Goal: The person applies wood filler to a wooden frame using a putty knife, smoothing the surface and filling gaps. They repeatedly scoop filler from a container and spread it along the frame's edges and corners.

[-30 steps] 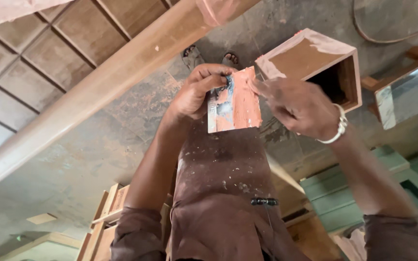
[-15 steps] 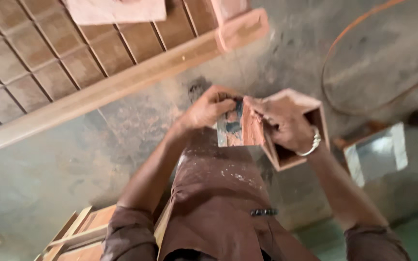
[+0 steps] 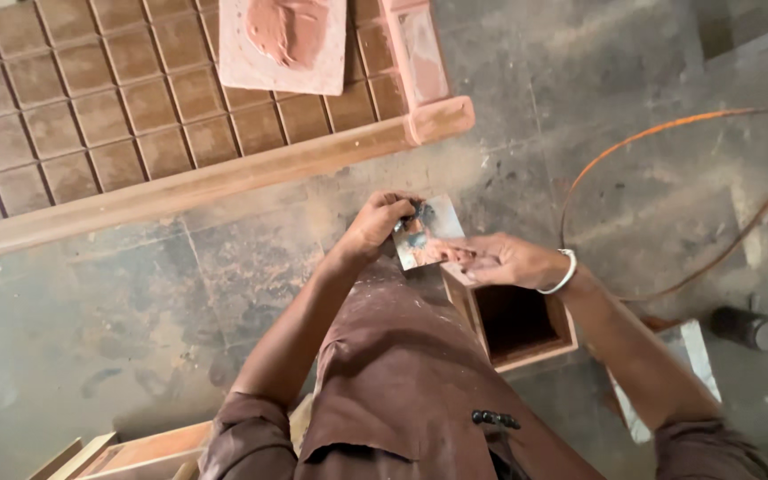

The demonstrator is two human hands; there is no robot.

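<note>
Between the two hands, above the lap and just over the open wooden box [image 3: 516, 322], sits a small flat plate [image 3: 427, 233] smeared with reddish paste. The left hand [image 3: 375, 227] pinches its upper left corner with fingers closed on it, while the right hand [image 3: 507, 260] lies flat against its lower right edge, fingers stretched out rather than clenched, so the plate is carried mostly by the left pinch. That thin hold on a greasy plate could slip, I judge, and the plate might drop into the box or onto the dusty floor [image 3: 135, 293]; paste could also smear onto the brown apron [image 3: 393, 373]. Compared with half a second ago, the box has sunk from beside the hands to under the right wrist, and the long timber frame [image 3: 224, 178] now lies higher in view.
</note>
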